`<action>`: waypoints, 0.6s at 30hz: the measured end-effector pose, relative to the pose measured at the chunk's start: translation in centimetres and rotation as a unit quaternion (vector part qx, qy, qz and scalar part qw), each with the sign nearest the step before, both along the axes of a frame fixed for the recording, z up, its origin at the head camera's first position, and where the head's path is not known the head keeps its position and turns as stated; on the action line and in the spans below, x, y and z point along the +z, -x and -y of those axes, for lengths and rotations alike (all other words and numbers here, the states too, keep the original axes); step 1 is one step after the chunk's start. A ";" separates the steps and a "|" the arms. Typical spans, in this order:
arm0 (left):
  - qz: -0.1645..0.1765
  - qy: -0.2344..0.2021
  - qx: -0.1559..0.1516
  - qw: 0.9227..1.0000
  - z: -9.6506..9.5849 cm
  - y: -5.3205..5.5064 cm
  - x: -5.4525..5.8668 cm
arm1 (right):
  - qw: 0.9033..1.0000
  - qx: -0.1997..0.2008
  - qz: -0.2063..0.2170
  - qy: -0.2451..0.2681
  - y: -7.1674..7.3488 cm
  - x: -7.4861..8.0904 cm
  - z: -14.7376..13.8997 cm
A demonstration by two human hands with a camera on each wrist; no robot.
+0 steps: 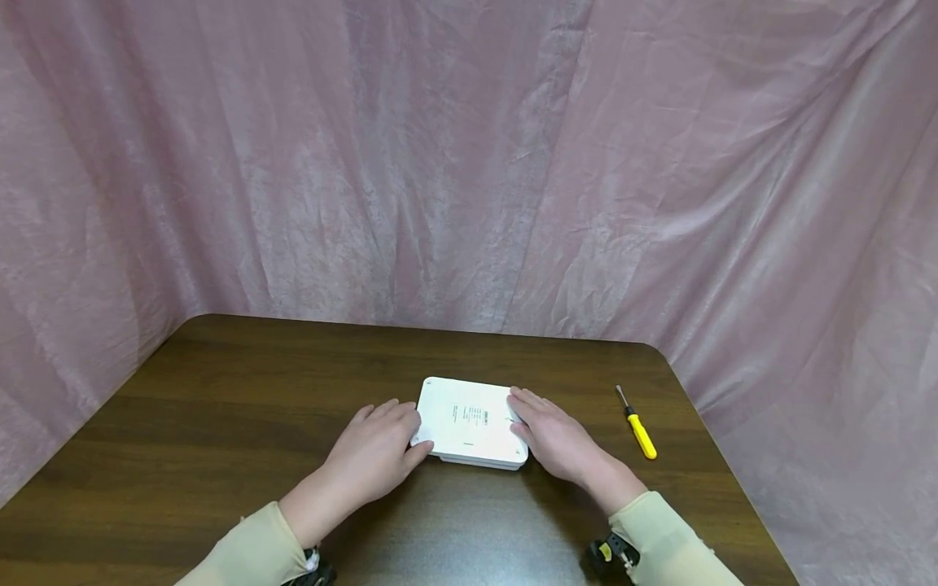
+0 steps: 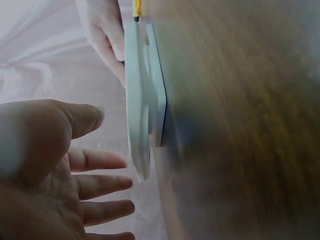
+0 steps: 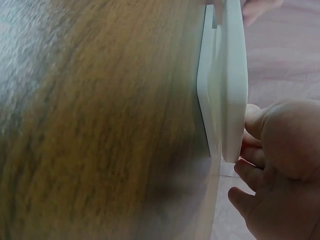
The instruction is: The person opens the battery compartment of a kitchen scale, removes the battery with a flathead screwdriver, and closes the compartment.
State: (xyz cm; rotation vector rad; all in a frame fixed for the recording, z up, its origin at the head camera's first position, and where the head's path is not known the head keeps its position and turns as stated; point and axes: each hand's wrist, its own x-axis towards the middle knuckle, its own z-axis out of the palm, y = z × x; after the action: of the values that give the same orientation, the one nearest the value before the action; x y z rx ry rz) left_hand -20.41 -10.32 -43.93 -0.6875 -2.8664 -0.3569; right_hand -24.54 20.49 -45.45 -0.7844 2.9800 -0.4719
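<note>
A flat white device (image 1: 469,419) with printed text on its upward face lies on the table in the head view. Its kind is not clear. Seen side-on in the left wrist view, the white device (image 2: 137,100) has a wide upper slab over a smaller base. My left hand (image 1: 377,448) is at its left edge, fingers extended; the left wrist view shows the thumb (image 2: 85,117) apart from it. At the right edge, my right hand (image 1: 557,431) rests its straight fingers on the top face. In the right wrist view, the right thumb (image 3: 255,117) touches the slab (image 3: 235,85).
A screwdriver (image 1: 641,435) with a yellow handle lies to the right of my right hand, on the brown wooden table (image 1: 242,391). Pink curtains (image 1: 410,163) hang behind the table and along its sides.
</note>
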 end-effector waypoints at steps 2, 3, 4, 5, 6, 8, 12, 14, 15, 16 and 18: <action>0.011 -0.001 0.002 1.000 -0.2 0.6 -0.2 | 1.000 -0.002 0.002 -0.001 0.0 -0.1 0.0; 0.018 -0.001 0.002 1.000 -0.3 0.9 -0.4 | 1.000 -0.002 0.003 0.000 0.0 -0.1 0.0; 0.025 0.001 0.002 1.000 -0.4 1.2 -0.5 | 1.000 -0.002 0.004 -0.002 0.0 -0.1 -0.1; 0.030 0.002 0.001 1.000 -0.6 1.5 -0.6 | 1.000 -0.002 0.004 -0.002 0.0 -0.1 -0.1; 0.037 0.003 0.002 0.999 -0.7 1.7 -0.7 | 1.000 -0.003 0.005 -0.004 0.0 -0.1 -0.1; 0.047 0.007 0.004 0.999 -1.0 2.2 -0.8 | 1.000 -0.005 0.008 -0.006 0.1 -0.1 -0.1; 0.062 0.011 0.006 0.998 -1.5 2.8 -1.0 | 1.000 -0.007 0.010 -0.002 0.2 -0.2 -0.1; 0.071 0.010 0.005 0.997 -1.6 2.9 -1.1 | 1.000 -0.005 0.008 0.000 0.3 -0.3 -0.1; 0.075 0.009 0.005 0.997 -1.7 2.9 -1.1 | 1.000 -0.006 0.008 0.000 0.3 -0.2 -0.1; 0.079 0.009 0.004 0.997 -1.8 2.9 -1.1 | 1.000 -0.005 0.008 -0.001 0.2 -0.2 -0.1; 0.084 0.010 0.003 0.996 -1.8 2.9 -1.0 | 1.000 -0.007 0.010 0.000 0.2 -0.1 -0.2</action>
State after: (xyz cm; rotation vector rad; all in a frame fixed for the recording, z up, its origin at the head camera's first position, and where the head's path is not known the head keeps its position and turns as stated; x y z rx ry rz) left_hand -23.34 -8.47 -44.96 -0.6832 -3.0340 -0.4033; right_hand -24.72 20.68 -45.53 -0.7544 2.9685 -0.4781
